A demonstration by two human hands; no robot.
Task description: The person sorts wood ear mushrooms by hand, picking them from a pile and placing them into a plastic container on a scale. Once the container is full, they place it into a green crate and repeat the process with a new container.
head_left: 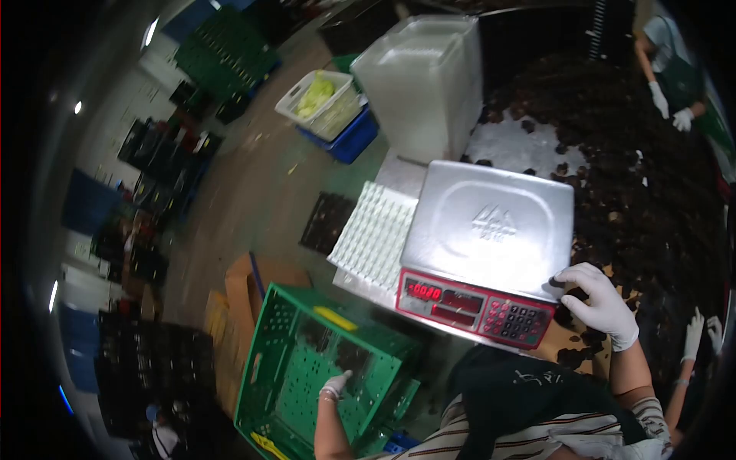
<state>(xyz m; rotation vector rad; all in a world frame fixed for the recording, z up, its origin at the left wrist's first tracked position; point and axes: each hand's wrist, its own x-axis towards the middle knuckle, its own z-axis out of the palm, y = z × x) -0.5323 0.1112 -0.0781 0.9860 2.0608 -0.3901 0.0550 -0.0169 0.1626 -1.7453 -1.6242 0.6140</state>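
A scale with a silver plate (491, 222) and a red front panel stands before me, its lit display showing small red digits. My right hand (602, 304), in a white glove, is at the plate's front right corner, thumb and forefinger curled round a small dark piece (556, 283). Down at the left, my gloved left hand (335, 385) reaches over a green crate (268, 360). Its fingers are partly hidden, and a dark clump (353, 358) lies just beyond them. Stacked white-green trays (376, 234) lie left of the scale.
Tall translucent containers (418, 84) stand behind the scale. Dark pieces cover the wide surface (529, 146) at right. A co-worker's gloved hands (671, 107) are at upper right, another person's hands (694, 335) at lower right. A white basket (335, 123) sits on a blue crate.
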